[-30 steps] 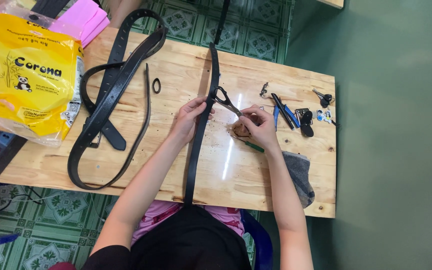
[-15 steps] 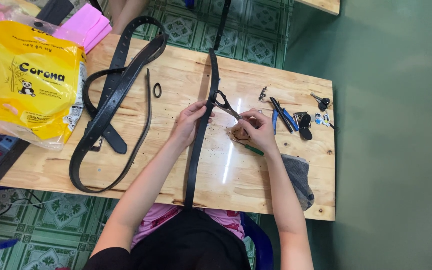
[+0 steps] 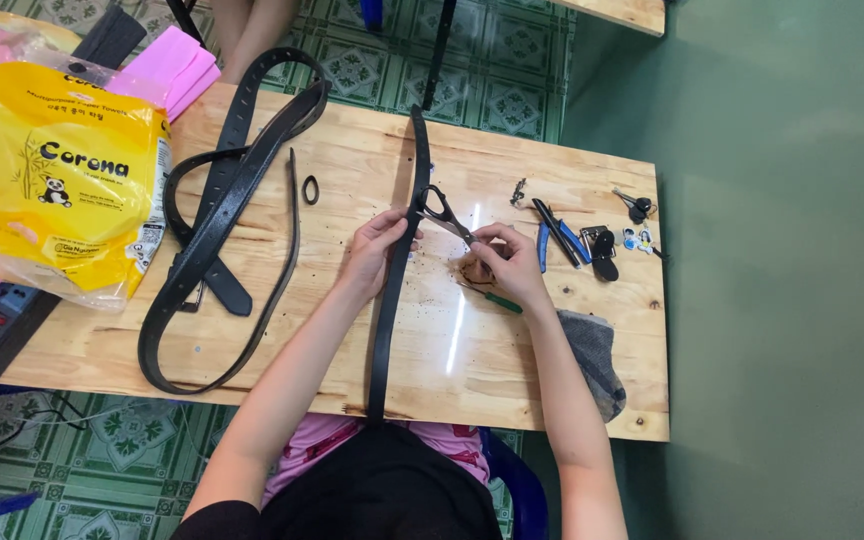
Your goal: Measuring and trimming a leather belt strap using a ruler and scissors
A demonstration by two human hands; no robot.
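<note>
Little is changing since the earlier frames: both hands are keeping their places. Head view: left hand is pinching the black belt, lying lengthwise across the wooden table. Right hand is gripping scissors at the belt's edge. Bare board is lying toward the near edge.

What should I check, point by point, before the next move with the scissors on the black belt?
1. Left hand steadies the black belt: ok, fingers rest on the strap.
2. Right hand has a grip on the scissors: ok.
3. Scissor tips meet the belt edge: cannot tell, too small.
4. Belt lies straight along the wooden table: ok, it hangs over the near edge.
5. Left fingers clear of the blades: cannot tell, they are close.
6. Blue-handled pliers apart from the working spot: ok, they lie to the right.
</note>
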